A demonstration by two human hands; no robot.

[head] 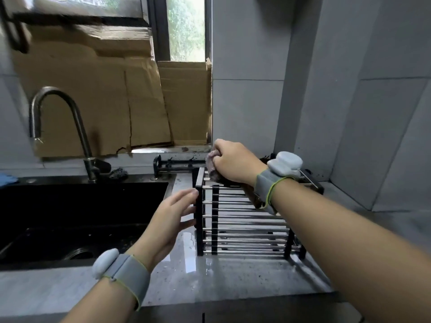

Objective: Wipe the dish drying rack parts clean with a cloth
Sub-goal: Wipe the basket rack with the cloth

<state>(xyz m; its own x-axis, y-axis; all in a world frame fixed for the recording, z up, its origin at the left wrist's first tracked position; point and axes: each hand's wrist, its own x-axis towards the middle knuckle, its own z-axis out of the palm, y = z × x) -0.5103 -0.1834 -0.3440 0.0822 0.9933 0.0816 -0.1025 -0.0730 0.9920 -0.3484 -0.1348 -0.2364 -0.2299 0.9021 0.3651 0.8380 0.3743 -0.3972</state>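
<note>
Two hands at rack on wet counter beside sink: left hand flat, fingers straight against black end frame; right hand clutching cloth at far edge. Rack likely light, rigid, slippery — best held by frame; cloth soft.

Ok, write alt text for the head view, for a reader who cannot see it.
A person's right hand presses a bunched cloth onto the far end of a metal dish rack on a wet countertop, while the open left hand steadies its near side. A dark sink lies left.
</note>
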